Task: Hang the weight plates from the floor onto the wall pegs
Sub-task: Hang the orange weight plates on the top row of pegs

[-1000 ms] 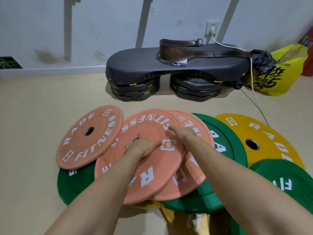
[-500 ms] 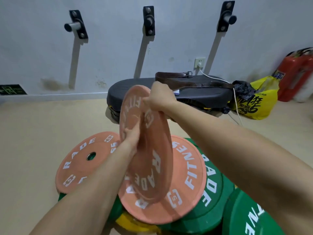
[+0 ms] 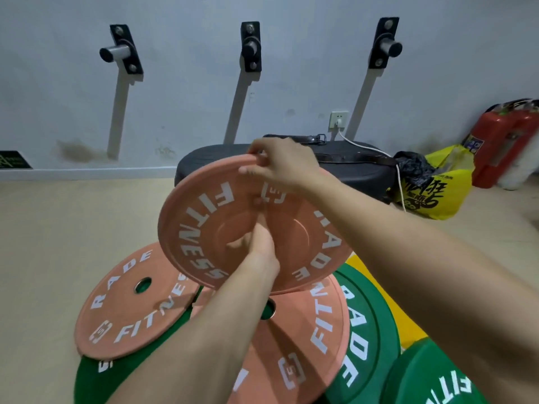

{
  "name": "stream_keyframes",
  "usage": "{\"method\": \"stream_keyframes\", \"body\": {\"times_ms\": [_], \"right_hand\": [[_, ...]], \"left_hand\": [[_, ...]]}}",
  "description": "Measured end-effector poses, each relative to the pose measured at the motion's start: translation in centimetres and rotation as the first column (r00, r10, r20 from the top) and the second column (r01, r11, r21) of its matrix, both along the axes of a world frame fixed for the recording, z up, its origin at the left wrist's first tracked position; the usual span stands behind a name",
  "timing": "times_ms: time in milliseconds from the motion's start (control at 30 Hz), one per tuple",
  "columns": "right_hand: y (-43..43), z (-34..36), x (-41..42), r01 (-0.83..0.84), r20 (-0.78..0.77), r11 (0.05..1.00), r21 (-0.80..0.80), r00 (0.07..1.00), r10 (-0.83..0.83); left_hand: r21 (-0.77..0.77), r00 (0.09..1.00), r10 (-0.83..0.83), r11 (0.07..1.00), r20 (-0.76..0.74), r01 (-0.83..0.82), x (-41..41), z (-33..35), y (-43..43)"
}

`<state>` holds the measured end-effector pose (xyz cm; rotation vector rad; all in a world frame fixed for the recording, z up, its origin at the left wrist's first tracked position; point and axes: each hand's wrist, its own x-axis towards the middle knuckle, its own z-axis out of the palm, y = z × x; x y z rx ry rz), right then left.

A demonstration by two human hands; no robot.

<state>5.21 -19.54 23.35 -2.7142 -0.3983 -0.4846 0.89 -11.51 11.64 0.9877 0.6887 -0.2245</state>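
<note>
middle peg (image 3: 250, 48) free, black bench (image 3: 361, 173) stands beneath

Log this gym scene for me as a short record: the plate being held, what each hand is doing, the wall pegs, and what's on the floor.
held plate: pink plate, tilted, in the air above the pile
right grip: right hand grips its top rim
left grip: left hand holds it at the centre hole
pegs: left peg, middle peg, right peg, all bare
floor: two pink floor plates overlapping green plates and a yellow plate
behind: black platform, yellow bag
</note>
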Motion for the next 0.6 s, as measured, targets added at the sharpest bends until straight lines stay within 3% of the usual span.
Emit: {"method": "stream_keyframes", "body": {"times_ms": [100, 167, 233, 300, 367, 433, 500, 567, 600], "right_hand": [[-1.4, -0.4, 1.0, 0.101, 0.074, 0.995, 0.016, 0.992, -0.102], [-2.6, -0.7, 1.5, 0.176, 0.075, 0.983, 0.048, 0.981, -0.179], [-3.7, -1.0, 2.0, 0.227, 0.067, 0.972, 0.054, 0.971, -0.230], [-4.6, -1.3, 2.2, 0.259, 0.078, 0.964, 0.058, 0.962, -0.263], [-5.4, -1.5, 2.0, 0.277, 0.058, 0.957, 0.091, 0.957, -0.283], [-6.1, -1.6, 1.7, 0.256, 0.027, 0.957, 0.139, 0.965, -0.262], [-6.9, -1.2, 0.7, 0.230, -0.007, 0.953, 0.197, 0.972, -0.233], [-8.9, -2.2, -0.4, 0.323, -0.057, 0.882, 0.344, 0.944, -0.324], [-10.4, -3.8, -1.1, 0.424, -0.118, 0.790, 0.444, 0.901, -0.418]], "left_hand": [[0.187, 0.984, -0.177, 0.968, 0.028, 0.169, 0.7, -0.4, 1.7], [0.453, 0.971, -0.222, 0.877, 0.089, 0.159, 0.9, -0.6, 4.3], [0.749, 0.944, -0.166, 0.653, 0.284, -0.111, 1.7, 0.4, 7.4], [0.803, 0.856, -0.096, 0.414, 0.507, -0.429, 3.8, 2.8, 9.9], [0.799, 0.828, -0.083, 0.331, 0.554, -0.501, 7.2, 4.1, 11.6], [0.904, 0.918, -0.199, 0.334, 0.344, -0.267, 10.3, 4.1, 12.8], [0.887, 0.923, -0.333, 0.461, 0.193, -0.020, 11.5, 3.6, 12.9], [0.839, 0.919, -0.336, 0.544, 0.205, 0.012, 10.9, 2.8, 12.6], [0.829, 0.926, -0.289, 0.558, 0.243, -0.044, 10.5, 2.3, 12.5]]}}
